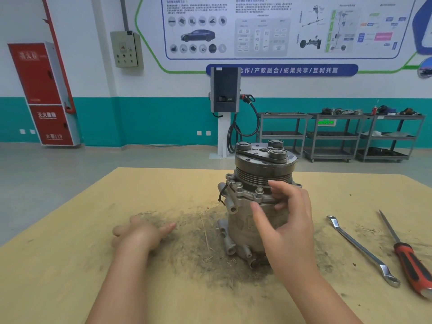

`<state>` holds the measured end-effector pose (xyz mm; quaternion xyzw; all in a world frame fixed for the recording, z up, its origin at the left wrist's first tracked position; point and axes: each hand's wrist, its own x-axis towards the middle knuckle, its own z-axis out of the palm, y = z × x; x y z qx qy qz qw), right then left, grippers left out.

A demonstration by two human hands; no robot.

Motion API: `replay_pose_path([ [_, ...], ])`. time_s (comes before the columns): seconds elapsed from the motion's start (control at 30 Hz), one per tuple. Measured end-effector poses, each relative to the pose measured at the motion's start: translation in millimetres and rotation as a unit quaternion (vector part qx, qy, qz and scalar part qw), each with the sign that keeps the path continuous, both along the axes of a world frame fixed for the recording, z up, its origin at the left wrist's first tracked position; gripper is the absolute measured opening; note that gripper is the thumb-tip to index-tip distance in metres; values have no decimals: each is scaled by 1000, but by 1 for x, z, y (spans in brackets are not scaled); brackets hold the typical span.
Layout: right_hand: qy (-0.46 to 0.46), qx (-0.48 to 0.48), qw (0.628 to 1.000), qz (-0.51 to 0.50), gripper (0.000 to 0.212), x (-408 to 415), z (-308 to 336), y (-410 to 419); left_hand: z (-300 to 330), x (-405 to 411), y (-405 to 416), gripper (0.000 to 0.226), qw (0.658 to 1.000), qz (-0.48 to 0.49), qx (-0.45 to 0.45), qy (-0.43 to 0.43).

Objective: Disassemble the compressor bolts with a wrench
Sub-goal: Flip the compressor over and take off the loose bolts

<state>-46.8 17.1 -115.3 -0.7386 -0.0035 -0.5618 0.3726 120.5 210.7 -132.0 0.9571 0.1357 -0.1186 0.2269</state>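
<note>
A grey metal compressor (240, 220) stands upright in the middle of a tan table (70, 242), its dark pulley (264, 169) on top. Hex bolts (259, 190) stick up from the flange below the pulley. My right hand (289, 220) is in front of the compressor's right side, fingers spread and relaxed, fingertips near the flange, gripping nothing. My left hand (142, 232) hovers low over the table left of the compressor, fingers extended, empty. A long silver ring wrench (362, 250) lies on the table to the right, apart from both hands.
A red-and-black handled screwdriver (406, 260) lies right of the wrench near the table's right edge. Dark grit covers the table around the compressor's base. Beyond the table are open floor, a charging post and metal shelving carts by the wall.
</note>
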Motion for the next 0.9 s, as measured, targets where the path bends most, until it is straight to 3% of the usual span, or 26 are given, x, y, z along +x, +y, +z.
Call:
replay_pose_path([
  [0.07,-9,2,1000,1,42,0,2,0,-4,0,-6,100,1000,-9,10,-11],
  [0.37,-4,15,1000,12,36,-3,6,1,-1,-2,-6,28,988,-100,66,-95],
  [0.6,-25,21,999,5,30,-5,7,3,0,-26,-39,14,963,-241,-66,-96],
  [0.67,-102,-37,994,-23,16,-10,5,9,0,-33,-47,13,953,-280,-84,-81],
  [0.73,-133,-114,984,27,6,-11,-2,20,2,-38,-52,13,944,-311,-82,-72],
  [0.77,-95,-124,986,66,5,-10,-5,27,2,-40,-52,12,940,-326,-77,-67],
  [0.83,76,-97,988,95,9,-3,-9,40,3,-41,-52,13,931,-355,-68,-59],
  [0.9,323,-100,939,62,22,11,-14,49,5,-40,-50,17,927,-366,-70,-52],
])
